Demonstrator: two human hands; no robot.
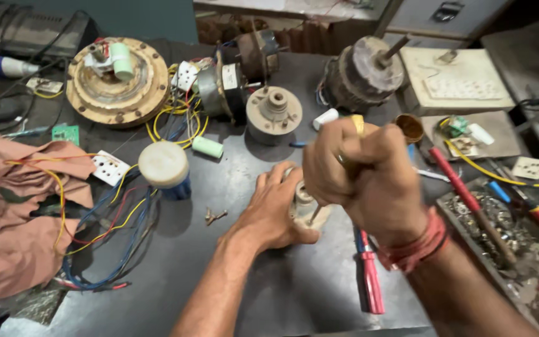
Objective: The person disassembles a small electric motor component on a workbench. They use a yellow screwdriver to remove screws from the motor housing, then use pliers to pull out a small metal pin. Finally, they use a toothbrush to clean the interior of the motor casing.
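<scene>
The small motor part (304, 209) sat on the bench (232, 281), steadied by the curled left hand (276, 209); the right hand (357, 171) was clenched around a screwdriver (350, 140).

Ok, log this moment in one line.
left hand: steadies small motor part | right hand: grips screwdriver, tip down on it | bench

Worn metal, plastic and cloth on a matt bench

Dull dark tabletop (282, 293); rusty round metal motor housing (117, 80) upper left; crumpled pink cloth (7, 212) at left; glossy red plastic tool handle (369, 284); smooth white plastic cap (164, 164).
</scene>
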